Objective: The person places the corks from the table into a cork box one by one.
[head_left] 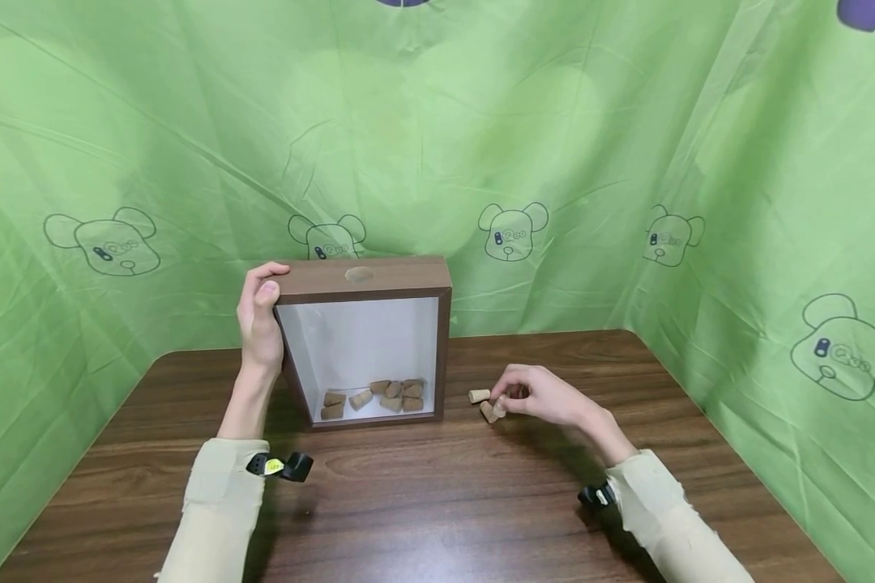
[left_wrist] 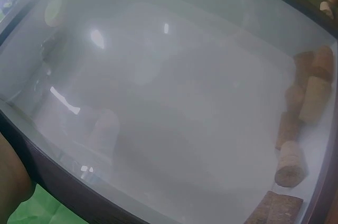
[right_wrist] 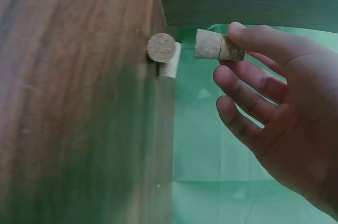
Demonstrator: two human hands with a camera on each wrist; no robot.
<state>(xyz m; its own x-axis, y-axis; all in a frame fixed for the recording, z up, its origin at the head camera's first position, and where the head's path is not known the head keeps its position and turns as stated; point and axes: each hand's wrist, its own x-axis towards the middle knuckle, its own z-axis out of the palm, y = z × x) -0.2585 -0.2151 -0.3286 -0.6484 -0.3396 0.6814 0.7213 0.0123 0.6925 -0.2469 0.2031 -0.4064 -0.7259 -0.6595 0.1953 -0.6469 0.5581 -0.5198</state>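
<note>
A brown shadow box frame (head_left: 443, 356) with a clear front stands upright on the table, an oval hole in its top side. Several corks (head_left: 392, 394) lie along its bottom, seen also as corks (left_wrist: 289, 163) through the reflecting pane in the left wrist view. My left hand (head_left: 261, 336) grips the frame's upper left corner, thumb at the front. To the right of the frame, my right hand (head_left: 547, 395) pinches a cork (right_wrist: 214, 45) between thumb and fingertips, just above the table. Beside it lie two loose corks, a pale cork (head_left: 479, 396) and a darker cork (head_left: 488, 413).
The wooden table (head_left: 423, 494) reaches back to a green curtain (head_left: 591, 146) with printed bear heads, which also hangs along both sides. Black straps with small cameras sit at both wrists, such as the right wrist camera (head_left: 596, 495).
</note>
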